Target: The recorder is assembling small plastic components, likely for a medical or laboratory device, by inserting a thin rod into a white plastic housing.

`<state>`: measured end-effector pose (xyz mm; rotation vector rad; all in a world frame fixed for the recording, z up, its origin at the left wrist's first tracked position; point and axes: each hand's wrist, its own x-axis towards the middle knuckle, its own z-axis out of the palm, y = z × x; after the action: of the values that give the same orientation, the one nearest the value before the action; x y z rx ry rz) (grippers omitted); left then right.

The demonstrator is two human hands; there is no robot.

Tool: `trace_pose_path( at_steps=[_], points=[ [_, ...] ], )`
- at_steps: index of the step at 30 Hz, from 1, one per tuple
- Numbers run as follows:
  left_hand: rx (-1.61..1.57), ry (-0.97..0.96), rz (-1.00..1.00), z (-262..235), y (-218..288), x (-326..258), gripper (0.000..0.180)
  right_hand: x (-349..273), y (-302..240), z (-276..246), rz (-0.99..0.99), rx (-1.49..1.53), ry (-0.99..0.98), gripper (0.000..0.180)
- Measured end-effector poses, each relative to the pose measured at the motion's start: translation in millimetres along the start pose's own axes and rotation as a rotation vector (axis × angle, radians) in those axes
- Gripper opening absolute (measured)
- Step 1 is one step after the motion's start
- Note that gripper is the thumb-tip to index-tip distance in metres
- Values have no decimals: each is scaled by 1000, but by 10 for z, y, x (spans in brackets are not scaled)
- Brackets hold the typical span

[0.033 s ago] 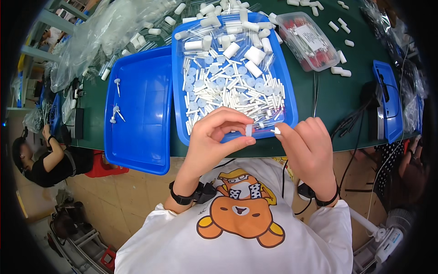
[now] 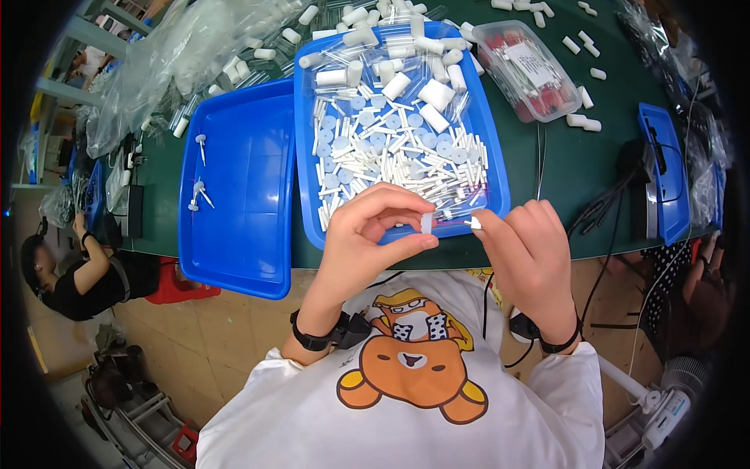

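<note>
Over the near edge of the parts tray, my left hand (image 2: 371, 230) pinches a translucent whitish disc (image 2: 426, 223) between thumb and fingertips. To its right, my right hand (image 2: 527, 254) is closed on a small white connector-like piece (image 2: 474, 223). A thin reddish line, like a wire, shows in the gap between the disc and that piece. Beneath and beyond my hands, the blue parts tray (image 2: 500, 168) holds many short white rods (image 2: 367, 168), pale blue discs (image 2: 392, 122), and white cylinders with clear tubes (image 2: 436, 94) at its far end.
A second blue tray (image 2: 242, 187) at left holds a few disc-and-rod pieces (image 2: 201, 195). A clear box (image 2: 525, 70) with red contents stands back right. Tweezers (image 2: 541, 160) lie below it. Plastic bags (image 2: 168, 70) cover the back left. A person (image 2: 86, 270) sits at far left.
</note>
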<state>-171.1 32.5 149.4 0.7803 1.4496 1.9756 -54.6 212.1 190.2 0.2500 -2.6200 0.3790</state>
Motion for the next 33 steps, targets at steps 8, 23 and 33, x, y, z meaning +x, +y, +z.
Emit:
trace_pose_path(
  at_steps=[8, 23, 33],
  points=[
    [-172, 13, -37, -18, -37, 0, 33, -33, 13, -14, -54, 25, -3, 39],
    [-59, -36, 28, -65, -50, 15, 37, 19, 25, 34, -12, 59, 23, 29],
    [-50, -91, 6, -31, -53, 18, 38, 46, 1, 52, -32, 127, -37, 27]
  ],
)
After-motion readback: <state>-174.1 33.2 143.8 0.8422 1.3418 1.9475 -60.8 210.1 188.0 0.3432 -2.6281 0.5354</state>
